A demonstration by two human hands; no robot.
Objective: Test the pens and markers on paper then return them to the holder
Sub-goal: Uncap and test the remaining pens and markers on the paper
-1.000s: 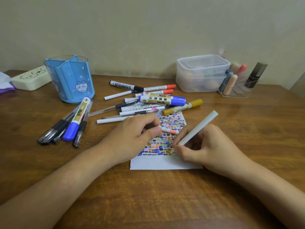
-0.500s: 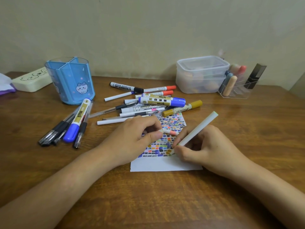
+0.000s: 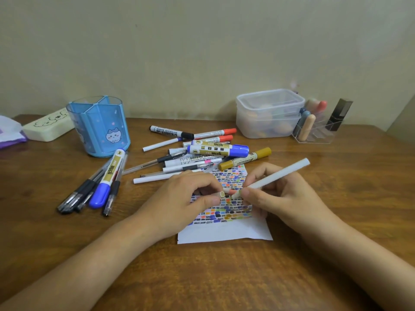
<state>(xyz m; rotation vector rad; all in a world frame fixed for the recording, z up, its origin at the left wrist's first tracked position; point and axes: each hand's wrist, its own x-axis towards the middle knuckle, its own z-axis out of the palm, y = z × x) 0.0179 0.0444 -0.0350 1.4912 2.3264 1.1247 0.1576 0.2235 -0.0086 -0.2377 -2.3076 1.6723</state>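
Observation:
My right hand (image 3: 283, 198) grips a white marker (image 3: 278, 175) with its tip pointing left, just above the paper (image 3: 226, 232), which is covered in coloured swatches. My left hand (image 3: 182, 203) pinches the marker's cap (image 3: 219, 194), whose open end faces the tip a short gap away. A pile of markers and pens (image 3: 202, 153) lies behind the paper. A second group of pens (image 3: 98, 187) with a blue-capped marker lies to the left. The blue pen holder (image 3: 101, 126) stands at the back left with nothing showing above its rim.
A lidded clear plastic box (image 3: 269, 113) and a clear organiser (image 3: 314, 129) holding several items stand at the back right. A cream case (image 3: 47, 126) and a purple-white thing (image 3: 10, 133) lie at the far left. The wall runs along the wooden desk's (image 3: 224, 277) rear edge.
My right hand lifted the marker's tip off the paper and swung it toward the left hand. The left hand turned the cap so that its opening faces the tip.

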